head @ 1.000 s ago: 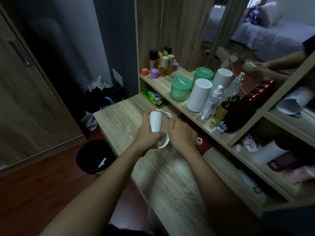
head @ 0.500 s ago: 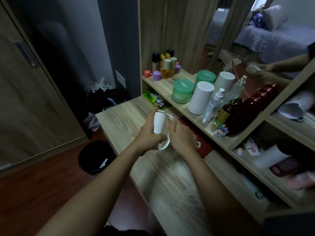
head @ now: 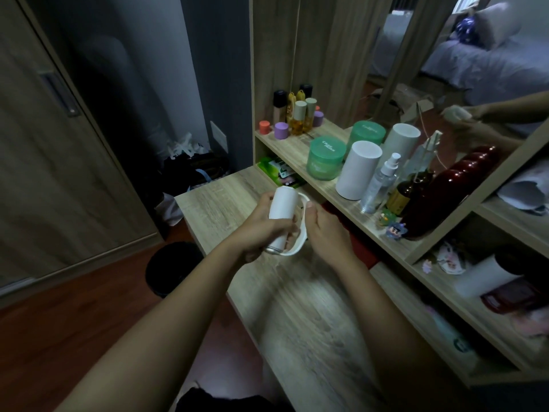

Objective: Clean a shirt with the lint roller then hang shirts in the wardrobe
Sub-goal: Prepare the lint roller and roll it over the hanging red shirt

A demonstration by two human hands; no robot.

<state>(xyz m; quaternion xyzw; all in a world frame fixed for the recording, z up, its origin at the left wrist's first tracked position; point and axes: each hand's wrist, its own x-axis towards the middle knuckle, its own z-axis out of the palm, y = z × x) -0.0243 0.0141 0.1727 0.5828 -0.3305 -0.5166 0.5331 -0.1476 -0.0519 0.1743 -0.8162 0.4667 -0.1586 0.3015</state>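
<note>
I hold the lint roller (head: pixel 282 210) just above the desk (head: pixel 309 310): left hand (head: pixel 259 231) with fingers curled round its roll, right hand (head: pixel 326 237) pinching its looped handle, thumb on top.

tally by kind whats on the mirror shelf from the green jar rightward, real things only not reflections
green jar: 1
white canister: 1
clear spray bottle: 1
brown bottle: 1
dark red container: 1
small figures: 2
total: 7
</note>
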